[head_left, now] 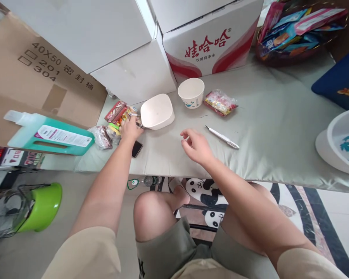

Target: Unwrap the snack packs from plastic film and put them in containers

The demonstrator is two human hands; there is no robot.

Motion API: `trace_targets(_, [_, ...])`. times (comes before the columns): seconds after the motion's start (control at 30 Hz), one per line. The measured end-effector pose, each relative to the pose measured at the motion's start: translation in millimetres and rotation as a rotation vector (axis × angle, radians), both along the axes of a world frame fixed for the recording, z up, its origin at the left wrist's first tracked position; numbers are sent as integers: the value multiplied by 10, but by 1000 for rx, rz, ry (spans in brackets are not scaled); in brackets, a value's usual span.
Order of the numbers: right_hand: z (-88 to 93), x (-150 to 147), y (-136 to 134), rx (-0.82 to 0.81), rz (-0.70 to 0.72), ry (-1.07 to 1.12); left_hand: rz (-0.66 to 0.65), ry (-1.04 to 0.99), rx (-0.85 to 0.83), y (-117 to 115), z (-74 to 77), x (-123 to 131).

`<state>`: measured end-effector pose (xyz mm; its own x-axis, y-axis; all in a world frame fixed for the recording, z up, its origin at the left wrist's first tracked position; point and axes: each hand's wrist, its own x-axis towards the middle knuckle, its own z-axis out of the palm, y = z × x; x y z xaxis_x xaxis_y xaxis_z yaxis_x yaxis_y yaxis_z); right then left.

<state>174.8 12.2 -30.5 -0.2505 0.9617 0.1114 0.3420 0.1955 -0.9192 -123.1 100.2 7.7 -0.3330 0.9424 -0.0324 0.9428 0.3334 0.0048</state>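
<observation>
My left hand [130, 130] reaches into a pile of small snack packets [116, 112], just left of a square white bowl [157, 111]; what its fingers hold is too small to make out. Under that wrist lies a black phone [137, 149]. My right hand [195, 145] hovers over the grey cloth with its fingers loosely curled and apart, nothing in them. To its right lies a white pen-like tool [222, 137]. Behind it stand a round paper-like cup [191, 93] and a clear bag of wrapped sweets [220, 102].
White boxes [209, 46] line the back. At left are a cardboard box [55, 89] and a teal liquid bottle [52, 133]. A snack basket [296, 58], blue bag [341, 77] and white basin [325, 143] are at right. The cloth-covered surface ends above my knees.
</observation>
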Motion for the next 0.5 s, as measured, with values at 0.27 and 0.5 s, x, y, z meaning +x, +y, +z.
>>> trace_targets(0.27, [34,28,101,-4,-108,45,281,-123,529,-350,146,332])
trace_targets(0.5, [-109,81,97,121,-224,-103,139,-719,667,-559,-299,637])
